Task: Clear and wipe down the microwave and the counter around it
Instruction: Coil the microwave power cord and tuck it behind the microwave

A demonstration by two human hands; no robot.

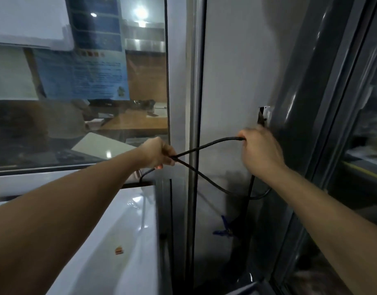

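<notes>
A black power cord (206,145) runs between both my hands and crosses itself in front of the grey wall. My left hand (156,153) grips one stretch of the cord above the far corner of the white microwave top (119,226). My right hand (261,151) grips the cord's other end just below a wall socket (264,116); the plug is hidden inside my fist. A loop of the cord hangs down by the wall (247,195). A small orange scrap (119,250) lies on the microwave top.
A glass window (81,92) with a blue poster fills the left. A metal frame post (192,103) runs down the middle. A dark window frame (323,103) stands at the right. A blue clip (224,227) sits low in the narrow gap beside the microwave.
</notes>
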